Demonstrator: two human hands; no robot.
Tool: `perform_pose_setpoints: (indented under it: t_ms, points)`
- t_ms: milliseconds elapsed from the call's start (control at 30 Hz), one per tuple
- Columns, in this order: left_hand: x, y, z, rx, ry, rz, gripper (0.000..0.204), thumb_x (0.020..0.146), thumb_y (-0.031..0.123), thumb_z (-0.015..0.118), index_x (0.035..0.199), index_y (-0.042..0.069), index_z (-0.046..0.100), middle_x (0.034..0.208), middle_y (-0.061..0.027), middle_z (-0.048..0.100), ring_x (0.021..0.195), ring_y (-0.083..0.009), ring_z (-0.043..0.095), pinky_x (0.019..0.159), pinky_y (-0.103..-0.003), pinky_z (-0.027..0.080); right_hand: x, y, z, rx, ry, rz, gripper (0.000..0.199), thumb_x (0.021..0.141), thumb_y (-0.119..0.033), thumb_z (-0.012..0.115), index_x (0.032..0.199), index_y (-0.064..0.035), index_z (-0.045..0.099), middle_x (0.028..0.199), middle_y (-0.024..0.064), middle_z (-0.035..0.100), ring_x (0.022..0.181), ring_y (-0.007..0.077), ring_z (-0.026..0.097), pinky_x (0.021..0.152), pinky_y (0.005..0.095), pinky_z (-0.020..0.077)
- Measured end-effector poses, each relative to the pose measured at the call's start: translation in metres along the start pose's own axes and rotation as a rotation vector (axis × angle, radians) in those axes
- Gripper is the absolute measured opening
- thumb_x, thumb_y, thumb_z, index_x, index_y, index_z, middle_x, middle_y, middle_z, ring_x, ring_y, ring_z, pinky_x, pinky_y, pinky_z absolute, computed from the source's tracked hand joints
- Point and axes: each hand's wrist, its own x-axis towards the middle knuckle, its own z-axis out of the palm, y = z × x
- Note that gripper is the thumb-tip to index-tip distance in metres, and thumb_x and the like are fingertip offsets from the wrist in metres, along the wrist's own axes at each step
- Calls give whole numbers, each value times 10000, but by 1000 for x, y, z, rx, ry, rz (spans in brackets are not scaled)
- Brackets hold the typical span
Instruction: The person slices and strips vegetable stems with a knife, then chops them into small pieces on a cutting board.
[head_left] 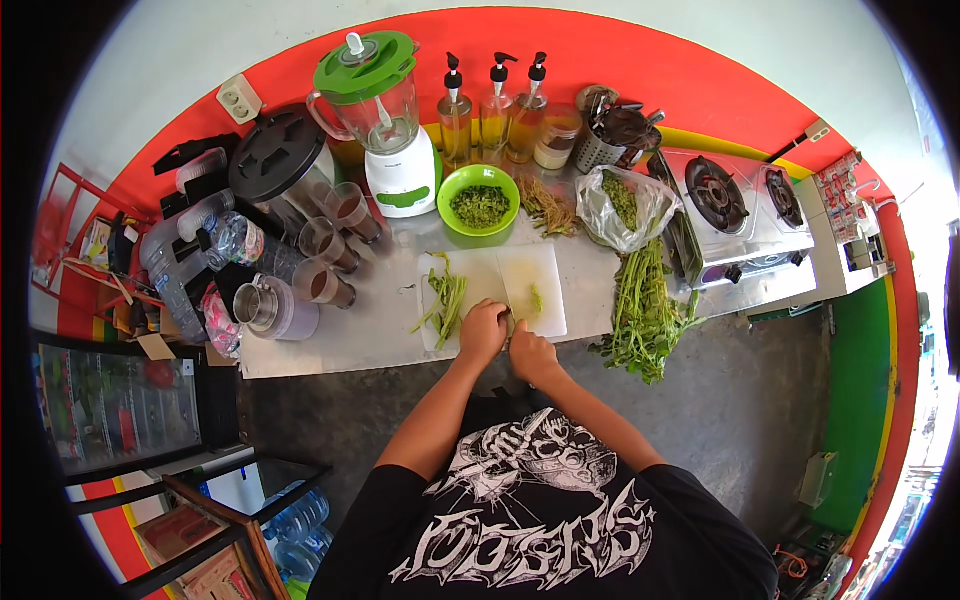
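Observation:
A white cutting board (pixel 550 262) lies at the front of the steel table. On its left part rest cut green leafy stalks (pixel 446 300); a little pile of chopped greens (pixel 537 299) sits on the right part. My left hand (pixel 484 328) is on the board just right of the stalks, fingers curled closed; what they hold, if anything, is hidden. Close beside it, at the board's front edge, my right hand (pixel 533 354) is closed around a knife (pixel 510 318), mostly covered by my hands. Behind the board stands a green bowl (pixel 450 222) with chopped greens in it.
A bunch of leafy stalks (pixel 645 315) overhangs the table's front edge, below a plastic bag (pixel 655 212). A blender (pixel 400 165), pump bottles (pixel 495 115) and a gas stove (pixel 745 235) line the back. Cups of brown powder (pixel 325 285) stand left, near a flask (pixel 280 308).

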Motion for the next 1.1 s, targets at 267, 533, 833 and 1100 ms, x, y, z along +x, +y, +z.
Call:
perform_pose_setpoints:
  t_ms: [267, 533, 833, 1100]
  points:
    - [2, 1, 0, 6, 26, -57, 71, 799, 54, 654, 851, 45, 701, 863, -153, 647, 840, -375, 640, 726, -467, 513, 9, -3, -17, 56, -135, 2, 321, 906, -118, 587, 1141, 29, 426, 1043, 306, 683, 989, 450, 689, 852, 505, 561]
    - [3, 5, -4, -4, -42, -98, 52, 818, 62, 650, 850, 58, 690, 903, -142, 640, 915, -372, 627, 762, -479, 518, 14, 0, -17, 100, -111, 25, 321, 899, -102, 592, 1143, 28, 428, 1045, 301, 685, 995, 454, 686, 853, 507, 561]
    - [3, 7, -5, 30, -62, -119, 53, 826, 85, 665, 875, 79, 685, 921, -117, 641, 924, -360, 627, 761, -480, 520, 14, 0, -17, 87, -103, 14, 355, 864, -66, 620, 1147, 28, 427, 1023, 291, 691, 986, 449, 692, 839, 495, 570]
    - [1, 6, -5, 16, -44, -122, 46, 819, 73, 681, 863, 75, 671, 909, -108, 638, 922, -349, 625, 753, -467, 517, 10, 1, -7, 76, -110, 26, 327, 883, -84, 604, 1136, 27, 429, 1024, 291, 688, 988, 446, 692, 835, 490, 572]
